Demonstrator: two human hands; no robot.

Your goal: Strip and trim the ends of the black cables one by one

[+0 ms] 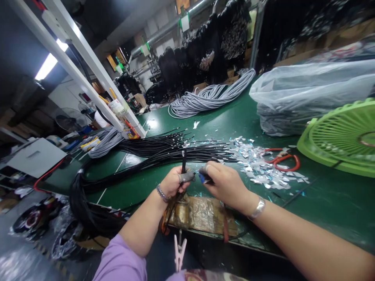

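My left hand [172, 182] is closed around a few black cables [184, 159], whose pale-tipped ends stick up above the fist. Grey covers wrap its thumb and fingertips. Just to the right, my right hand [225, 182] pinches a small blue and dark object [202, 178], mostly hidden by the fingers. The two hands almost meet at a thin cable end between them. Behind them a thick bundle of black cables [152, 159] lies across the green table [228, 127]. Below the hands a tape-covered board [205, 214] sits at the table edge.
White and blue scraps [260, 166] are heaped right of the cable ends, beside red-handled scissors [288, 163]. Farther right stand a green fan [342, 136] and a filled plastic bag [290, 93]. A grey cable coil [211, 100] lies behind. A white post [96, 78] rises at left.
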